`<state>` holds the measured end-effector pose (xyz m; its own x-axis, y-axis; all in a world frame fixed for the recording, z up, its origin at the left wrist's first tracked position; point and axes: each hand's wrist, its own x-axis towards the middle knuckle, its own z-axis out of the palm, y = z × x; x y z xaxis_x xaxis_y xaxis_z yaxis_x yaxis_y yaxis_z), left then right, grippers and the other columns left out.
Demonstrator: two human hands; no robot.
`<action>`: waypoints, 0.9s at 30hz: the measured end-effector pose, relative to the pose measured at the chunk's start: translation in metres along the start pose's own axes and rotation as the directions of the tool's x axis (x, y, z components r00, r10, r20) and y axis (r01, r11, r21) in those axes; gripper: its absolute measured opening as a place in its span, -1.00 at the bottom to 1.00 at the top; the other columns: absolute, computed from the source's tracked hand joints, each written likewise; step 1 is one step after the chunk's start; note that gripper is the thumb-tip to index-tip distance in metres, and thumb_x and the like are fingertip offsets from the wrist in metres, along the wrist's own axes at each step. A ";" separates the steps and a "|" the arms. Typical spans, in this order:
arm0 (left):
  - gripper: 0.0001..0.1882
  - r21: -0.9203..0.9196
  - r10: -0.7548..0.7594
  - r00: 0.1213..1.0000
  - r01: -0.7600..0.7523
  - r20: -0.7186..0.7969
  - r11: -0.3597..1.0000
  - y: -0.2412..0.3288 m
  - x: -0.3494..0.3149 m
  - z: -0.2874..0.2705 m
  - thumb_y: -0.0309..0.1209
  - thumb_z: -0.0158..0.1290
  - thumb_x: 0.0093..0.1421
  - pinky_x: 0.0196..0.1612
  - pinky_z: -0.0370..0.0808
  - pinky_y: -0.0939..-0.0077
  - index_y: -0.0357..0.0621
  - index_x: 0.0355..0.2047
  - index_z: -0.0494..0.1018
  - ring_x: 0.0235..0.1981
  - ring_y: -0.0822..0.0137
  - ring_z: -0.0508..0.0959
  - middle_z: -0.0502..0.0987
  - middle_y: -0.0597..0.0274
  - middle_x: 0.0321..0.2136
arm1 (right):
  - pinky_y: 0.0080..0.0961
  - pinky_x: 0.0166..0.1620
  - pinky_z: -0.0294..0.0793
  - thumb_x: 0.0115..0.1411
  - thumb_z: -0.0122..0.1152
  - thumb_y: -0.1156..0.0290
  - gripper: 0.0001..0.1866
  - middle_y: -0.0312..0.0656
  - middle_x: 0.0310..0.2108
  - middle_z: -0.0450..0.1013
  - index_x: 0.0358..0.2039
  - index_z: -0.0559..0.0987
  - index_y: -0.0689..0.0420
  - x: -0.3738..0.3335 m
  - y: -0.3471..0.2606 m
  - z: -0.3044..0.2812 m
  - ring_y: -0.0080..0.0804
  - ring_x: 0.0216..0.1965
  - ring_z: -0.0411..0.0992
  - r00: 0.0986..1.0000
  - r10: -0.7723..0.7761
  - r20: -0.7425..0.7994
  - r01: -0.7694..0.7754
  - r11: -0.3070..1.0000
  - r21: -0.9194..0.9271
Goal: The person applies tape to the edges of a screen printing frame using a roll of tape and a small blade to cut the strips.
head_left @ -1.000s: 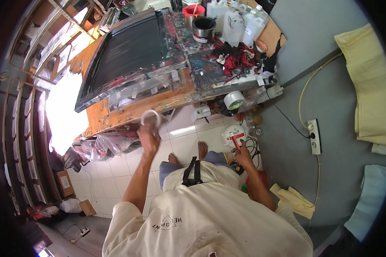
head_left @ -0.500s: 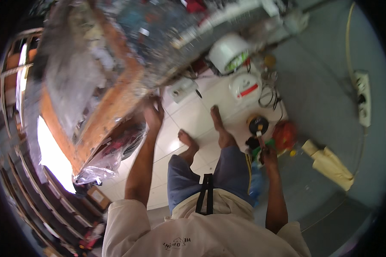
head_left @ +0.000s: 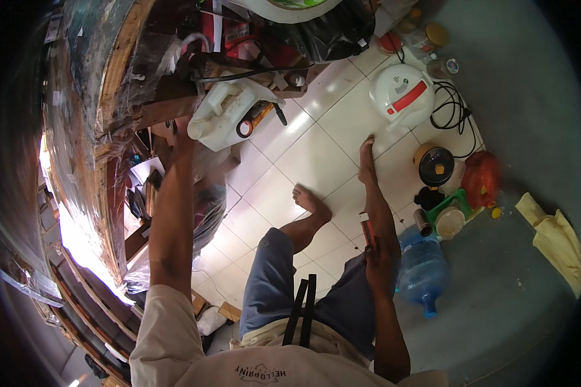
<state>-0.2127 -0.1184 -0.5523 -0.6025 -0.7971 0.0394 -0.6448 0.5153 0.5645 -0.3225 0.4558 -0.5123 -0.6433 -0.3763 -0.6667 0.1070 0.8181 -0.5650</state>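
Under the edge of the bench [head_left: 124,48], my left hand [head_left: 182,131] is sunk in shadow among clutter, and I cannot tell from what shows whether its fingers are open, closed or gripping something. Just beside it, to the right, is the white jug [head_left: 216,119]; whether my wrist touches it or only passes close, I cannot make out.

My right hand [head_left: 379,261] is closed around the red tool [head_left: 368,231], a slim thing with a pale end, held in front of my right leg, well apart from the bench. That end points away from me and touches nothing that I can see.

I judge the step in hand to be the left's reach below the bench, with the right simply carrying the tool. Whatever the left does, the next move calls for feeling past the jug without knocking it and keeping my forearm off the wood. For the right, it calls for no more than a steady hold, tip away from my leg.

On the floor to my right lie the blue bottle [head_left: 423,274] and, farther forward, the white appliance [head_left: 397,100] beside its coiled cable [head_left: 455,116].
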 end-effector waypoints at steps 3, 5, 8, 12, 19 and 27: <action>-0.40 0.058 0.004 1.000 -0.004 0.003 0.998 0.006 0.063 -0.018 -0.36 0.18 0.03 0.08 0.29 0.11 -0.31 0.06 0.29 0.04 -0.11 0.34 0.33 -0.19 0.04 | -0.57 -0.49 0.28 0.26 0.02 0.32 -0.79 -0.27 -0.55 0.32 -0.24 0.46 0.21 0.002 -0.020 -0.008 -0.60 -0.54 0.31 0.977 0.155 0.145 -0.185 0.955 0.232; -0.41 0.092 0.005 1.000 -0.005 0.005 0.996 0.014 0.091 -0.022 -0.37 0.18 0.03 0.10 0.28 0.11 -0.32 0.07 0.29 0.05 -0.12 0.33 0.32 -0.20 0.05 | -0.59 -0.47 0.27 0.28 0.03 0.25 -0.75 -0.31 -0.53 0.31 -0.24 0.47 0.20 0.001 0.002 -0.005 -0.62 -0.52 0.30 0.987 0.097 0.130 -0.128 0.959 0.254; -0.41 0.097 0.030 0.999 -0.029 -0.014 0.995 0.018 0.076 -0.007 -0.38 0.17 0.04 0.11 0.27 0.10 -0.32 0.08 0.28 0.06 -0.14 0.32 0.31 -0.22 0.06 | -0.63 -0.44 0.26 0.30 0.05 0.17 -0.68 -0.35 -0.50 0.30 -0.21 0.49 0.20 -0.002 -0.049 -0.027 -0.65 -0.47 0.29 0.970 0.145 0.195 -0.237 0.742 0.627; -0.41 0.022 0.153 0.983 -0.151 -0.103 0.988 0.042 -0.019 0.007 -0.40 0.16 0.06 0.14 0.25 0.09 -0.34 0.09 0.27 0.08 -0.16 0.31 0.30 -0.24 0.08 | -0.58 -0.43 0.30 0.28 0.06 -0.01 -0.50 -0.32 -0.47 0.33 -0.03 0.44 0.18 -0.003 -0.087 -0.055 -0.56 -0.48 0.30 0.976 0.124 0.177 -0.204 0.795 0.571; -0.66 -0.126 -0.405 0.888 0.437 0.216 0.890 0.156 -0.242 -0.042 -0.56 0.13 0.11 -0.16 0.46 0.45 -0.30 -0.07 0.44 -0.22 0.26 0.54 0.54 0.01 -0.26 | -0.55 -0.43 0.43 0.33 -0.01 0.33 -0.64 -0.20 -0.37 0.44 0.08 0.36 0.20 0.056 -0.228 -0.040 -0.51 -0.45 0.40 0.914 -0.219 0.341 -0.022 0.812 0.583; -0.69 -0.755 0.690 0.522 0.653 0.502 0.054 0.383 -0.203 -0.261 -0.36 0.19 0.17 -0.01 0.36 0.32 -0.24 -0.12 0.47 -0.12 0.23 0.49 0.53 0.13 -0.20 | -0.33 -0.31 0.59 0.30 -0.03 0.51 -0.71 -0.08 -0.21 0.45 0.04 0.34 0.16 0.104 -0.339 0.025 -0.18 -0.28 0.56 0.800 -0.175 0.574 -0.332 0.668 0.666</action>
<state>-0.2145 0.1587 -0.1286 -0.9953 0.0970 -0.0036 -0.0737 -0.7303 0.6791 -0.4070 0.1285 -0.4025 -0.0984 -0.6934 -0.7138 0.7897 0.3821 -0.4800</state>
